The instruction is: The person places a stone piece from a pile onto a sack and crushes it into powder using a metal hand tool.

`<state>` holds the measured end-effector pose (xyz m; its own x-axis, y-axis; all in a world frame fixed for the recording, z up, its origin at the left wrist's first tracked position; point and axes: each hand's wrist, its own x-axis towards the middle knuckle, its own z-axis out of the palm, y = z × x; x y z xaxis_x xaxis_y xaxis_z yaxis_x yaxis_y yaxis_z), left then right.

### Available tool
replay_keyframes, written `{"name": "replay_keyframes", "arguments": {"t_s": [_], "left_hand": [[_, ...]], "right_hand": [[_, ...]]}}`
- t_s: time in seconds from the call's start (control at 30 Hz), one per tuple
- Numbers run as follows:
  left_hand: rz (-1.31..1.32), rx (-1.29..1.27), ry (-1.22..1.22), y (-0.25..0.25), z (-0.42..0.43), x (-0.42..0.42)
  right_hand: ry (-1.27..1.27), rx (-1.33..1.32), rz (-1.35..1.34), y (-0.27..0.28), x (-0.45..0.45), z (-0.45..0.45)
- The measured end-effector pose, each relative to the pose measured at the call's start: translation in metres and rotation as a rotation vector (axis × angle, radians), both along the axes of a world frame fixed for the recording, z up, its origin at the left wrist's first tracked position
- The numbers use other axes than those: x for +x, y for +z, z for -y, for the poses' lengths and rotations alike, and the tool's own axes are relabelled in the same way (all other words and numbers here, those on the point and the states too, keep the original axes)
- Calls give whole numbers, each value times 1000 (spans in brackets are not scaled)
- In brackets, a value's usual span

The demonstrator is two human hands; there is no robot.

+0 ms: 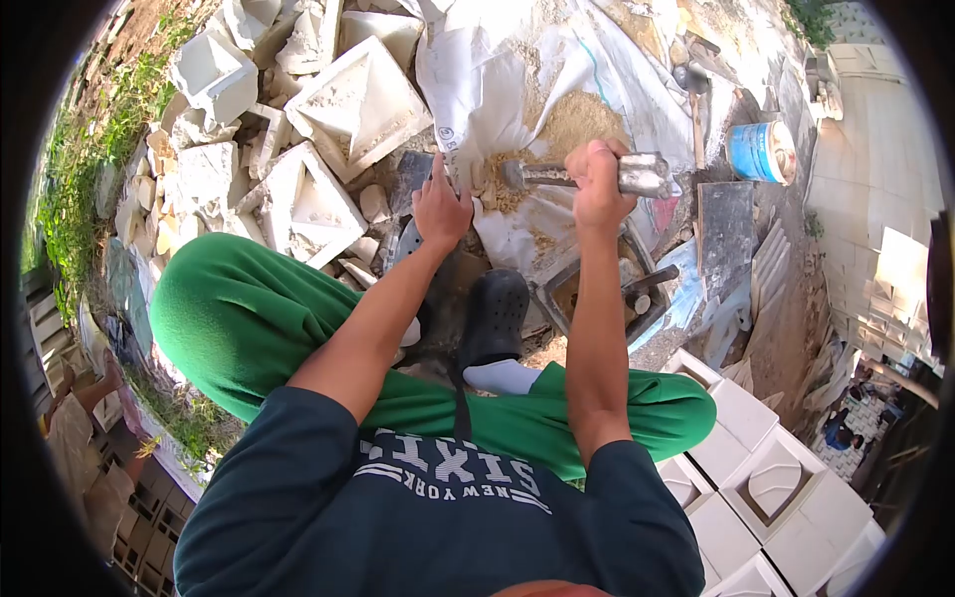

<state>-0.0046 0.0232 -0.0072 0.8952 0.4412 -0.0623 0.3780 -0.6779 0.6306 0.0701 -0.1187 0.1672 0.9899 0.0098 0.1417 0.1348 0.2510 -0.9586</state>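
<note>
My right hand [601, 187] is closed around a hammer-like tool [545, 175] with a thick, pale grey end [645, 175]. The tool's small dark end is over crumbled, sandy material [497, 189] on a white sack [477, 90]. Fingers apart, my left hand [443, 211] rests by the sack's near left edge, the index finger stretched forward. A dark flat slab [411, 179] lies just left of that hand. Whether its fingertips press on the sack or a small piece I cannot tell.
Broken white blocks [358, 104] pile up at the left. Near my right forearm is a square frame [557, 298] with a short-handled tool [652, 281]. A blue bucket [761, 152] and a dark board [726, 237] stand farther right. White hollow blocks [776, 478] line the lower right.
</note>
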Motion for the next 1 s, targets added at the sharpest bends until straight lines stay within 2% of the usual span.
{"name": "replay_keyframes", "arguments": {"t_s": [0.07,0.13,0.2,0.27,0.33,0.43,0.57,0.63,0.73,0.93,1.0], "left_hand": [[-7,-7,18,3,4,-6],[-39,-10,13,3,3,-1],[-57,-10,13,3,3,0],[-74,-13,13,3,3,0],[-60,4,7,3,3,0],[-36,-38,19,2,2,-2],[-27,-51,51,5,3,-3],[8,-9,43,1,3,-1],[25,32,34,-1,4,-1],[5,3,36,-2,4,0],[18,2,33,-1,5,1]], "right_hand": [[6,60,18,39,-4,3],[-3,129,52,50,-10,5],[-28,114,76,45,-13,9],[-82,98,54,0,-13,4],[-196,-108,-39,-32,-9,-1],[-128,-33,-85,-21,1,4],[-116,22,-21,16,5,19],[-194,20,19,21,5,27],[-231,-73,92,11,1,28],[-279,-89,34,-18,-12,14],[-300,85,0,-20,-12,5]]}}
